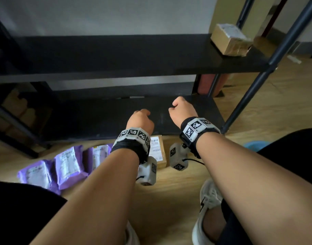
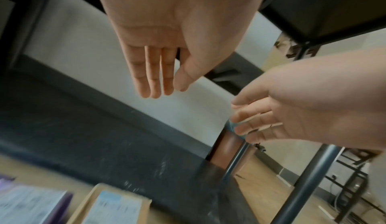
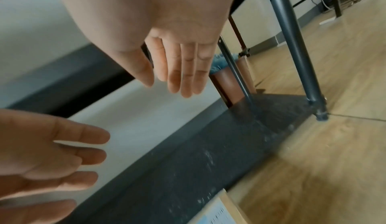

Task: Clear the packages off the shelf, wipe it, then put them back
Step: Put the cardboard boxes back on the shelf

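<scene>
The black bottom shelf point(image 1: 98, 117) lies bare and dusty just above the floor. My left hand point(image 1: 140, 119) hovers over its front part, fingers straight and together point(image 2: 154, 79), holding nothing. My right hand point(image 1: 181, 110) hangs beside it to the right, also empty with relaxed fingers point(image 3: 183, 72). On the wooden floor in front lie three purple packages point(image 1: 66, 165) and a brown cardboard package point(image 1: 157, 151) with a white label. Another taped cardboard box point(image 1: 230, 39) sits on the shelf above, at its right end.
Grey metal posts point(image 1: 257, 80) hold the rack at the right. A brown cylinder point(image 3: 229, 85) with something blue on top stands behind the rack's right end. A blue object point(image 1: 256, 145) lies on the floor at right. My shoes point(image 1: 208, 200) and knees are close below.
</scene>
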